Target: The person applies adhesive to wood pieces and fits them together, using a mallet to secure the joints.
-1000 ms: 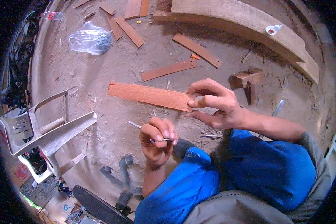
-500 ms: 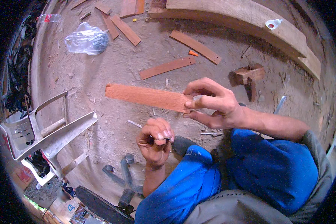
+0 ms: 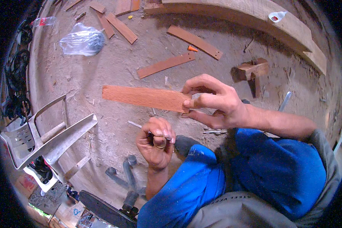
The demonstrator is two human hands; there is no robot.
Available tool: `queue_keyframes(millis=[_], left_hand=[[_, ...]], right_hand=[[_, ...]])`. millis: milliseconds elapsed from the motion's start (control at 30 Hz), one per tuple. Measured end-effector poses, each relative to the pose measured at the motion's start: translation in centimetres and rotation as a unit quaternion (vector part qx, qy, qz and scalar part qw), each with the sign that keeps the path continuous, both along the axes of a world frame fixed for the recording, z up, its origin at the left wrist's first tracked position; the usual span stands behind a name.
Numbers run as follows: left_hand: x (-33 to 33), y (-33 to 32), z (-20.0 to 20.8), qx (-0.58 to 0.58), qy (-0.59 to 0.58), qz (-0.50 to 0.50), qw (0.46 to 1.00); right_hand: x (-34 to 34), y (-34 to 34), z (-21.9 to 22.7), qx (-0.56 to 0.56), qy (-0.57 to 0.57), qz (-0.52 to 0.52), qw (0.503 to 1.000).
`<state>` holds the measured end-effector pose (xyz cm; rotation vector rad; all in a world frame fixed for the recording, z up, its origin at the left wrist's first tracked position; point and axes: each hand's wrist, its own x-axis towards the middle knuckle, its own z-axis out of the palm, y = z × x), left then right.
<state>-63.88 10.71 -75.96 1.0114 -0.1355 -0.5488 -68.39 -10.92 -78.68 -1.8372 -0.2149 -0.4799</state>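
Observation:
A flat reddish-brown wooden slat (image 3: 142, 98) is held up over the ground, pointing left. My right hand (image 3: 216, 103) grips its right end between thumb and fingers. Below the slat, my left hand (image 3: 155, 141) is closed, its fingertips pinched near the thumb. Whatever is in that pinch is too small or hidden to name. Beyond the held slat, two similar wooden slats, one with its left end lower (image 3: 165, 65) and one slanting down to the right (image 3: 195, 41), lie on the ground, with a small orange cone-shaped piece (image 3: 192, 48) between them.
More wooden slats (image 3: 121, 27) and a clear plastic bag (image 3: 82, 39) lie at the far left. A long curved timber (image 3: 231, 18) spans the far right, a small white bottle (image 3: 277, 16) on it. A wooden block (image 3: 253, 70) sits nearer. An overturned plastic chair (image 3: 60, 138) stands at left.
The view has shifted slightly, so things on the ground sit a little higher and further left. Both hands keep their hold, and the slat stays nearly level.

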Motion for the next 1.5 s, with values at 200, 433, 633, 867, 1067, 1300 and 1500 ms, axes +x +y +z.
queue_keyframes(millis=[200, 433, 633, 867, 1067, 1300, 1500], left_hand=[[0.0, -0.4, -0.1, -0.004, 0.027, -0.001, 1.000], [-0.6, -0.7, -0.5, 0.007, 0.064, -0.009, 0.998], [-1.0, -0.9, -0.8, 0.009, 0.108, -0.024, 0.994], [-1.2, -0.8, -1.4, -0.057, 0.131, -0.035, 0.989], [-1.2, -1.0, -1.0, -0.022, 0.129, -0.035, 0.991], [-1.2, -1.1, -1.0, -0.015, 0.117, -0.036, 0.992], [-1.2, -1.3, -0.9, -0.006, 0.128, -0.026, 0.991]], right_hand=[[0.0, -0.1, -0.1, 0.012, -0.002, 0.004, 1.000], [-0.3, 0.2, -0.6, -0.004, -0.005, -0.005, 1.000], [-0.3, 0.4, -0.8, -0.017, -0.012, -0.024, 1.000], [-0.5, 0.8, -2.1, 0.051, 0.008, -0.014, 0.999], [-0.5, 0.8, -2.0, 0.027, -0.026, -0.048, 0.998], [-0.3, 0.8, -2.0, 0.019, -0.021, -0.049, 0.998], [-0.4, 0.6, -2.3, 0.029, -0.028, -0.044, 0.998]])
